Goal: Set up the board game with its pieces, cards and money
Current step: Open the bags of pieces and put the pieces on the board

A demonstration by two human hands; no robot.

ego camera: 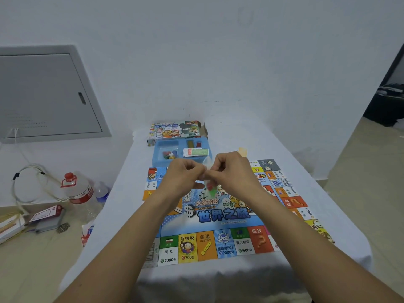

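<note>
A: White wall behind, and a desk [240, 132] under a pale cloth running away from the camera. What sits on it?

B: The game board [218, 217] lies flat mid-desk; both hands hover above its centre. The left hand [182, 174] and right hand [232, 169] each pinch the top of a small clear bag [210, 189], with red and green pieces inside it, fingers curled tight on the plastic.

A: Beyond the hands?

B: A blue tray [159, 149] just past the board's far edge, holding coloured pawns [169, 154] in one compartment and a stack of paper money [196, 152] in another. The game box [175, 130] is behind it, touching.

A: Edges, spare room?

B: Bare cloth lies on both sides of the board and in front; the board's right edge runs near the desk's right side.

A: Any writing?

B: "世界之旅" and "$" at the centre; squares read "命运 DESTINY", "所得税 700", "埃及 2000", "机会".

A: Off the desk?

B: A red-capped water bottle [78, 191] on the floor to the left, and a grey wall panel [48, 92].
</note>
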